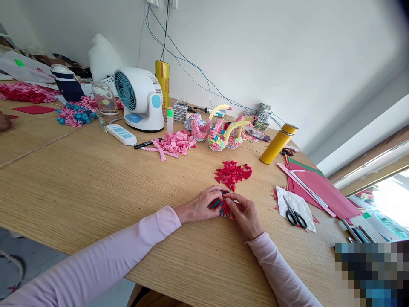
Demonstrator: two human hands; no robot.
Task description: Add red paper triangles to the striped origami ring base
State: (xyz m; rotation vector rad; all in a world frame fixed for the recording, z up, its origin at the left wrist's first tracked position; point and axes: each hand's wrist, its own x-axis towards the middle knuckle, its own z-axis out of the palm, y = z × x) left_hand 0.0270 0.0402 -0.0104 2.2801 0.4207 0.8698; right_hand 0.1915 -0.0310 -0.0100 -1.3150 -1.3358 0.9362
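Between my hands sits a small 3D origami piece (224,206) made of folded red and blue-green paper units. My left hand (204,204) is wrapped round its left side. On its right side, the fingers of my right hand (244,212) are closed in a pinch on the piece; whether a loose unit is between the fingertips I cannot tell. Just beyond my hands lies a pile of red folded paper triangles (233,174). Farther back are a heap of pink paper strips (175,144) and several finished paper swans (220,134).
A white fan (142,100), a power strip (121,134) and a glue bottle (170,122) stand at the back left. To the right are a yellow bottle (277,145), black scissors (295,215) on a white tissue, and red paper sheets (329,192). Another person's hand (4,121) shows at the far left.
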